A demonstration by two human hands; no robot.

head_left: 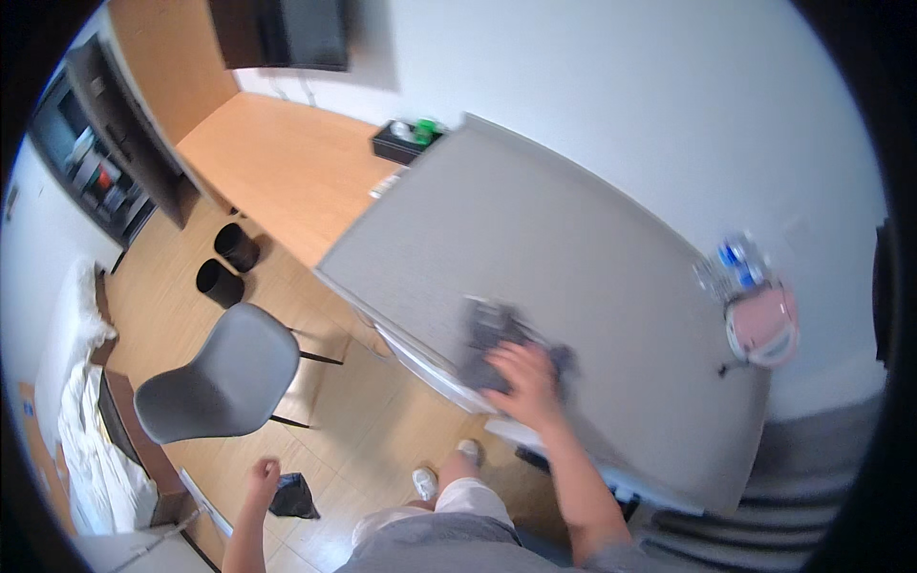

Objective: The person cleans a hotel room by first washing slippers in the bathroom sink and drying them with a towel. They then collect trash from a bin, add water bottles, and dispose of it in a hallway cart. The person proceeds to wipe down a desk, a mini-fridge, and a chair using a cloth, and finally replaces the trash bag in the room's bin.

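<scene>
My right hand (523, 384) rests on a crumpled dark grey cloth (489, 334), pressing it against the grey tabletop (583, 248) near its front edge. The cloth is blurred and bunched on both sides of the fingers. Down at the lower left, my left hand (265, 474) hangs over the floor with its fingers curled closed. Whether anything is inside them is hidden. Just beside it shows a small black thing like a plastic bag (294, 498); I cannot tell if the hand touches it.
At the table's right end stand clear bottles (740, 260) and a pink-and-white rounded appliance (764, 325). A black box (396, 145) sits on the wooden desk (287, 158). A grey chair (229, 372), two black bins (229, 263) and a bed (100, 449) are on the left.
</scene>
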